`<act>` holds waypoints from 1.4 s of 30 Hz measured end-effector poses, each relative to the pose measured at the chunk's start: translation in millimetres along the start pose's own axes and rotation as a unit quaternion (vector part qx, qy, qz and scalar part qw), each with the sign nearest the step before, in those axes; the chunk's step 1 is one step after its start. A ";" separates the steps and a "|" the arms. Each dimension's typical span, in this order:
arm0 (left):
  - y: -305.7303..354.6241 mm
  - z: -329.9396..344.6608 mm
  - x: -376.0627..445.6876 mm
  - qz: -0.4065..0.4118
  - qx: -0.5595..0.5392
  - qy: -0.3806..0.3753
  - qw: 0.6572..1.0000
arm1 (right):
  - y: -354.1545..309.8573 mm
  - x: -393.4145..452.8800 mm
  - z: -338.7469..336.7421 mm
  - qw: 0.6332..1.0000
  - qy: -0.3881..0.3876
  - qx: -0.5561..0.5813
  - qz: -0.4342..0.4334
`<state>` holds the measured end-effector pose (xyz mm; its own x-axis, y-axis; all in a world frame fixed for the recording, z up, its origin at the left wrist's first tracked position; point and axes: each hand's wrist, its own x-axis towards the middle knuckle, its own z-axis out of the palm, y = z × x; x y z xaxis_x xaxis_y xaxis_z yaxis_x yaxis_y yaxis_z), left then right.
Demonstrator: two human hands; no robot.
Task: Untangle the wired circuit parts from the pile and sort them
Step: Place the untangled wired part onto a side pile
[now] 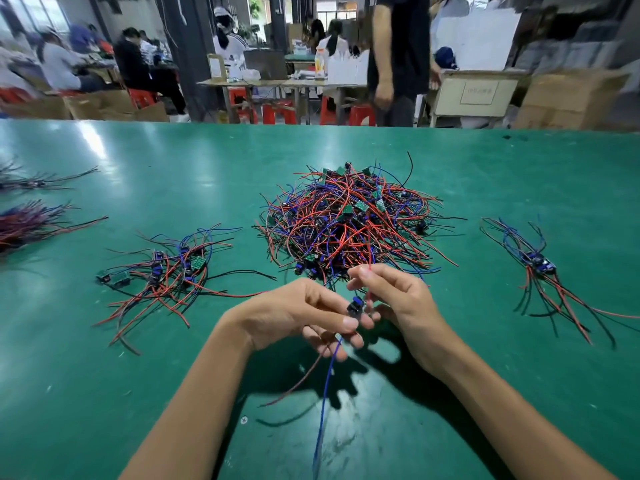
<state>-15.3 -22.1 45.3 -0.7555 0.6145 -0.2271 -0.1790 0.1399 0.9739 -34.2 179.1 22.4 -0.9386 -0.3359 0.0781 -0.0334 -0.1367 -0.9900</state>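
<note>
One big tangled pile of red, blue and black wired circuit parts [349, 223] sits mid-way across your green table mat [485, 168]. Two smaller sorted groups flank it, left [166, 271] and right [540, 265]. Your left hand [301, 317] pinches one small blue-wired circuit part [356, 305]; your right hand [398, 299] pinches its red wire.

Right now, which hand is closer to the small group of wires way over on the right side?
Right. The right hand sits left of that small group; the left hand is farther left still.
</note>
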 end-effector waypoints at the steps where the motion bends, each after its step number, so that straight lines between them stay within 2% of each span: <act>1: 0.1 1.5 0.5 -0.006 0.001 -0.003 1.000 | -0.9 -0.6 -0.8 1.000 0.004 -0.010 -0.012; 4: 0.7 3.7 1.5 -0.009 -0.006 0.012 1.000 | -4.0 -1.4 -5.2 0.999 0.006 -0.032 -0.033; 8: 1.4 4.4 2.7 0.016 -0.032 0.053 0.998 | -6.5 -1.1 -11.5 0.999 0.012 -0.052 -0.012; 12: -0.9 4.4 5.1 0.029 -0.051 0.080 0.995 | -4.6 -2.5 -12.2 0.999 -0.014 -0.048 -0.010; 23: -7.6 0.9 12.3 0.035 -0.066 0.091 0.993 | -1.5 1.5 -16.3 0.996 0.081 0.026 -0.021; 30: -13.1 -1.9 17.0 0.090 -0.058 0.089 0.990 | -0.8 2.7 -16.7 0.990 0.125 0.059 -0.031; 34: -14.7 -4.2 17.5 0.077 -0.014 0.098 0.992 | -2.5 5.6 -20.0 0.979 0.170 0.109 -0.019; 38: -15.5 -5.0 18.4 0.084 -0.016 0.120 0.989 | -3.1 6.8 -22.6 0.975 0.179 0.130 -0.007; 42: -15.1 -5.0 16.7 0.088 0.000 0.104 0.991 | -3.2 6.6 -23.7 0.977 0.177 0.119 0.005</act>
<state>-28.3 -17.7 26.8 -0.8887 0.4557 -0.0499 -0.0333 0.0445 0.9985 -48.4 199.4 23.3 -0.9998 -0.0012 -0.0176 0.0169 -0.3623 -0.9319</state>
